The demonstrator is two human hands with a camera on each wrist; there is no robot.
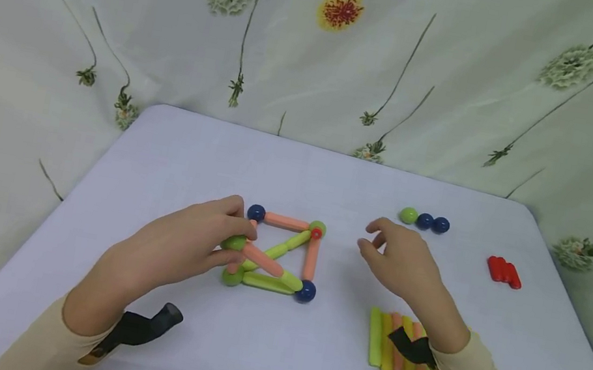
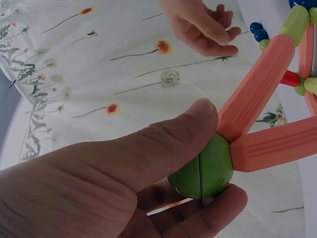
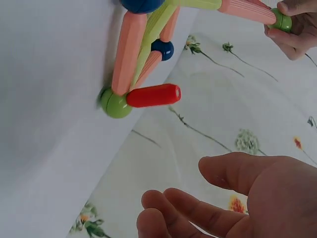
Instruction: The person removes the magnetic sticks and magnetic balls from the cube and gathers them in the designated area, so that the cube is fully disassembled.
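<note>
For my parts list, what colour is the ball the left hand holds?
The ball is green, clearest in the left wrist view.

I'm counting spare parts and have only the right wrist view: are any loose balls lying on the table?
Observer: Yes, the head view shows three loose balls in a row, one green and two dark blue.
Operator: Any loose sticks?
Observer: Yes, a row of sticks lies below the right hand in the head view, partly hidden by that arm.
Operator: And loose red pieces?
Observer: Yes, a small red cluster lies farther right than the balls.
</note>
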